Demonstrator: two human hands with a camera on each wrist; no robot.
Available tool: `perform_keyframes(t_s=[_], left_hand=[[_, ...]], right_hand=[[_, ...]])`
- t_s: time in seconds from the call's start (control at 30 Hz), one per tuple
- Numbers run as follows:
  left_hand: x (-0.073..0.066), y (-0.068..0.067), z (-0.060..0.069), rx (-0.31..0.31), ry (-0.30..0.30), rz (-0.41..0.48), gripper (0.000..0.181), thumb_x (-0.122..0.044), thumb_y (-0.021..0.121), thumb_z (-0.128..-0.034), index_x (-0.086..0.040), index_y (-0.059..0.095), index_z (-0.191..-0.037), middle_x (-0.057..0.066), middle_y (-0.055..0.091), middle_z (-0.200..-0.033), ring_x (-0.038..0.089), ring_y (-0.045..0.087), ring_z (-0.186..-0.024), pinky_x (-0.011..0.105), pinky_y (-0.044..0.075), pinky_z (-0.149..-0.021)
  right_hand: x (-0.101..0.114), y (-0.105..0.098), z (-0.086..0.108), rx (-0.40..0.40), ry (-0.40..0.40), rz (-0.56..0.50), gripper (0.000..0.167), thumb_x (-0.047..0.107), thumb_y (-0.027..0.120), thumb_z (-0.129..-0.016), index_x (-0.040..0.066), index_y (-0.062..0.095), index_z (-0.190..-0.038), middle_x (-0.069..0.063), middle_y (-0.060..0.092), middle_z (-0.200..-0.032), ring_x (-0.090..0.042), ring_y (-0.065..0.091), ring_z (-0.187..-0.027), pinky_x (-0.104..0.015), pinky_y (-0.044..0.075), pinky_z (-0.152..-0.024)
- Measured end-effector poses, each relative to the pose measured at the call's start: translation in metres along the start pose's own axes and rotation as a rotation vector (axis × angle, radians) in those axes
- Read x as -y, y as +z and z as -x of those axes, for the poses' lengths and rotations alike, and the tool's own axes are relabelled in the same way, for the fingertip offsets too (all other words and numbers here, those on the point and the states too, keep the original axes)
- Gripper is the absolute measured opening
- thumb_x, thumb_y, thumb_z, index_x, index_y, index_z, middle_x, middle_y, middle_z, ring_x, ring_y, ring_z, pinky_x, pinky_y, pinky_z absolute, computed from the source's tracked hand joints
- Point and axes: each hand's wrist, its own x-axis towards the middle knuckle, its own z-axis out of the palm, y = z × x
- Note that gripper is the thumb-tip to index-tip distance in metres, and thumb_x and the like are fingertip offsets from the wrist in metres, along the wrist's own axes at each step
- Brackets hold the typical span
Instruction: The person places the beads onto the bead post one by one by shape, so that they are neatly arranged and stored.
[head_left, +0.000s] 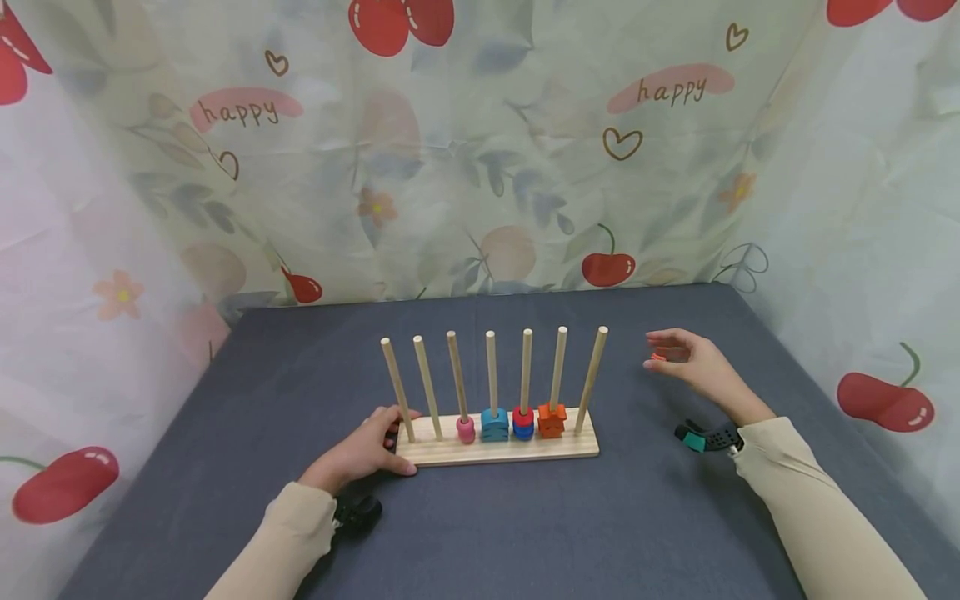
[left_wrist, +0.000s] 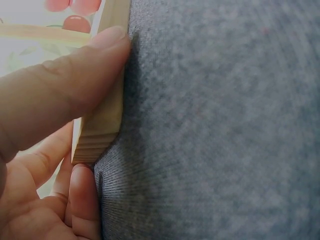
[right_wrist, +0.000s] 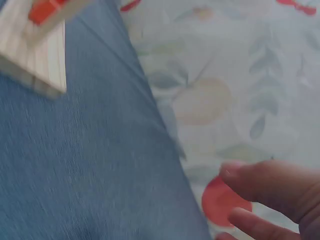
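A pale wooden peg board (head_left: 495, 454) with several upright pegs stands on the table. My left hand (head_left: 367, 446) grips its left end, thumb along the front edge and fingers at the far side. The left wrist view shows the thumb on the wooden base (left_wrist: 102, 125). From left to right, the middle pegs carry a pink bead (head_left: 466, 430), blue pieces (head_left: 495, 425), a red piece (head_left: 523, 417) over a blue one, and orange pieces (head_left: 552, 421). Off to the board's right, my right hand (head_left: 693, 364) pinches a small red-orange piece (head_left: 658, 357), mostly hidden by the fingers.
A dark grey cloth (head_left: 525, 533) covers the table. Patterned curtains (head_left: 465, 150) hang behind it and along both sides. Each wrist wears a black strapped device, the right one (head_left: 708, 437) with a green part. The pegs stick up well above the base.
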Motion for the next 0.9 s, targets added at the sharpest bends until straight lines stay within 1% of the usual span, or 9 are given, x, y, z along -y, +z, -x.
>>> perform_keyframes(t_s=[0.13,0.23,0.37,0.47,0.57,0.7,0.9], left_hand=[[0.000,0.000,0.000,-0.001,-0.002,0.004,0.072,-0.015,0.088,-0.0679,-0.013,0.054,-0.131,0.013,0.045,-0.122,0.027,0.042,-0.109,0.046,0.038,-0.092],[0.001,0.001,0.000,-0.003,-0.002,0.006,0.072,-0.014,0.088,-0.0677,-0.014,0.054,-0.131,0.013,0.045,-0.121,0.027,0.042,-0.109,0.046,0.038,-0.092],[0.001,0.000,0.000,-0.002,0.006,0.004,0.072,-0.015,0.088,-0.0678,-0.013,0.053,-0.131,0.013,0.045,-0.120,0.027,0.041,-0.109,0.044,0.038,-0.091],[0.002,0.000,0.001,0.000,0.013,0.005,0.073,-0.015,0.088,-0.0682,-0.012,0.053,-0.132,0.013,0.045,-0.120,0.027,0.041,-0.108,0.043,0.038,-0.090],[0.002,0.000,0.001,0.002,0.017,0.008,0.073,-0.015,0.088,-0.0684,-0.012,0.053,-0.132,0.013,0.045,-0.121,0.027,0.041,-0.108,0.043,0.038,-0.090],[0.001,0.000,0.001,-0.002,0.017,0.010,0.073,-0.015,0.088,-0.0682,-0.012,0.053,-0.132,0.013,0.045,-0.121,0.027,0.041,-0.108,0.043,0.038,-0.090],[0.000,0.000,0.001,-0.005,0.004,0.020,0.073,-0.014,0.088,-0.0684,-0.012,0.053,-0.132,0.013,0.045,-0.122,0.027,0.041,-0.109,0.043,0.037,-0.091]], right_hand=[[-0.010,-0.005,-0.007,-0.067,0.045,0.013,0.073,0.043,0.069,-0.088,0.004,0.042,-0.143,-0.023,0.043,-0.145,-0.041,0.044,-0.132,-0.057,0.037,-0.102],[-0.017,-0.007,-0.012,-0.088,0.067,0.006,0.070,0.037,0.067,-0.091,0.004,0.039,-0.145,-0.024,0.040,-0.147,-0.041,0.040,-0.134,-0.057,0.036,-0.103],[-0.029,-0.005,-0.020,-0.067,0.111,0.009,0.065,0.024,0.065,-0.093,-0.001,0.036,-0.146,-0.027,0.039,-0.146,-0.043,0.042,-0.132,-0.057,0.036,-0.102],[-0.038,0.000,-0.027,-0.038,0.131,0.051,0.066,0.023,0.066,-0.092,-0.005,0.037,-0.144,-0.030,0.043,-0.142,-0.044,0.047,-0.126,-0.055,0.038,-0.101],[-0.042,0.003,-0.030,-0.015,0.128,0.114,0.068,0.024,0.068,-0.090,-0.009,0.038,-0.141,-0.033,0.047,-0.136,-0.044,0.050,-0.121,-0.055,0.040,-0.099],[-0.043,0.007,-0.034,-0.014,0.139,0.155,0.065,0.022,0.069,-0.090,-0.009,0.041,-0.140,-0.032,0.050,-0.131,-0.041,0.051,-0.115,-0.053,0.041,-0.097],[-0.041,0.008,-0.037,-0.034,0.141,0.170,0.056,0.017,0.067,-0.090,-0.008,0.046,-0.136,-0.031,0.053,-0.126,-0.038,0.052,-0.108,-0.049,0.042,-0.090]])
